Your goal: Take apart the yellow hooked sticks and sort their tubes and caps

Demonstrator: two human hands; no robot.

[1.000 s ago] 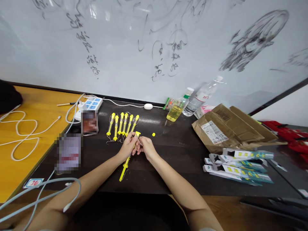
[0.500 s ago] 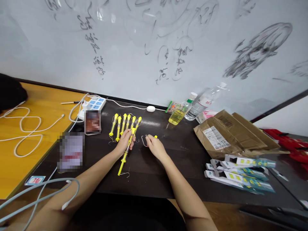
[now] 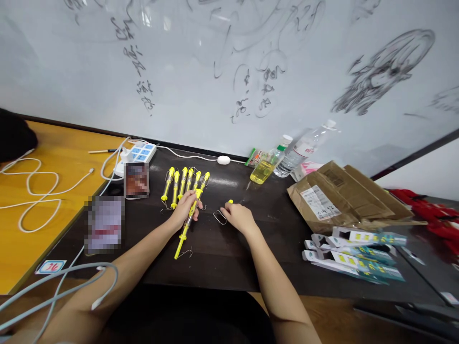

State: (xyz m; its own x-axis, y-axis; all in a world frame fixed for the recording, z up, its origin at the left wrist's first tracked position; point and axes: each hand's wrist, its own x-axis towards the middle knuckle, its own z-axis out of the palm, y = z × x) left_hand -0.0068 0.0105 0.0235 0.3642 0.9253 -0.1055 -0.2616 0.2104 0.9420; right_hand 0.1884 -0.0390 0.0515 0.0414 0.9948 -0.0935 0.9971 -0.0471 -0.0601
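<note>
My left hand is closed around a yellow spring scale with a clear tube. The scale slants down toward the table's front edge, and a thin wire hook sticks out near its lower end. To the right, my right hand has its fingers pinched on a small yellow piece, mostly hidden by the fingers. A bent metal wire juts out leftward from the same fingertips. Beyond my left hand, several more yellow spring scales lie side by side on the dark table.
Opened white-and-teal boxes and a brown cardboard parcel lie at the right. Bottles stand by the whiteboard. At the left are a power strip, two blurred-screen devices and loose cables.
My right hand has shifted slightly right, and the wire at its fingertips has turned to show as a rounded loop. My left hand keeps its hold on the spring scale.
</note>
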